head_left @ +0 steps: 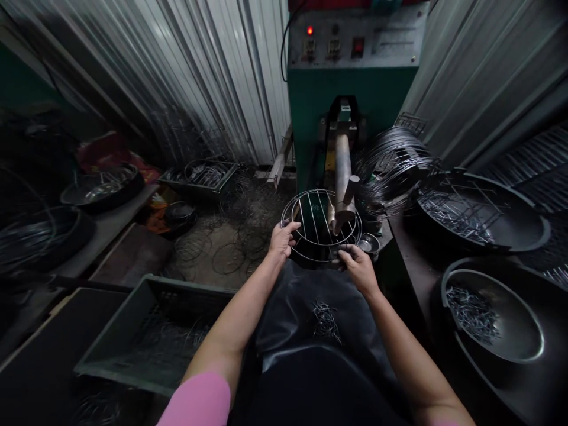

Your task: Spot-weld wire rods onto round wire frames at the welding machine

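Note:
A round wire frame (310, 207) made of two rings joined by straight wires rests against the horizontal metal arm (342, 171) of a green welding machine (355, 89). My left hand (282, 239) grips the frame's left rim with curled fingers. On the lower right of the frame, my right hand (357, 266) is closed on the bottom ring. A small heap of short wire pieces (326, 316) lies on the black apron over my lap.
Two dark pans with short wires stand at right (483, 207) (492, 307), with a bundle of wire rings (390, 160) beside the machine. A grey crate (146, 331) sits at lower left. More pans (104, 186) and a tray (199, 174) lie on the littered floor.

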### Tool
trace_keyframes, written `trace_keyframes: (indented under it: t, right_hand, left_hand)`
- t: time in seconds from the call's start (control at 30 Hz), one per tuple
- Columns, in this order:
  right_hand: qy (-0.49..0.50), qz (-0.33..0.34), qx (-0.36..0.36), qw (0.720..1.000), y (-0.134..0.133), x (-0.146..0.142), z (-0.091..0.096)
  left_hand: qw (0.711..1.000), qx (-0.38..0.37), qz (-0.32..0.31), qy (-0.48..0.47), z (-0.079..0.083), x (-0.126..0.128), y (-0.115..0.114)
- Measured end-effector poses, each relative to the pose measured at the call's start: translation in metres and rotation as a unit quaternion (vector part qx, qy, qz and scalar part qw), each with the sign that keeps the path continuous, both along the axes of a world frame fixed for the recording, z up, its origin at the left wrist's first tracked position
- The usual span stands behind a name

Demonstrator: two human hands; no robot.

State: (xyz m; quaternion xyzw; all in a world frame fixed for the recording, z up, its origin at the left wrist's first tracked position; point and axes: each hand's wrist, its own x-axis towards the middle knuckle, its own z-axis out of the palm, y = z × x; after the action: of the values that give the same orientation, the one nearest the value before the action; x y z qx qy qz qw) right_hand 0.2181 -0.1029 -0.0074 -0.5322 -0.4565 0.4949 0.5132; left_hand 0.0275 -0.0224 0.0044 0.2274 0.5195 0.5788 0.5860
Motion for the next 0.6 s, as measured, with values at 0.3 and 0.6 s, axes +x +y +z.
trace_keyframes:
  t: [0.3, 0.6]
  right_hand:
    - [0.026, 0.011, -0.007, 1.0, 0.003, 0.0, 0.003]
    - [0.012, 0.004, 0.007, 1.0, 0.005, -0.001, 0.008]
  left_hand:
    - [0.999, -0.035, -0.003, -0.008, -0.003, -0.001, 0.01]
    - [0.998, -0.054, -0.01, -0.019, -0.005, -0.001, 0.016]
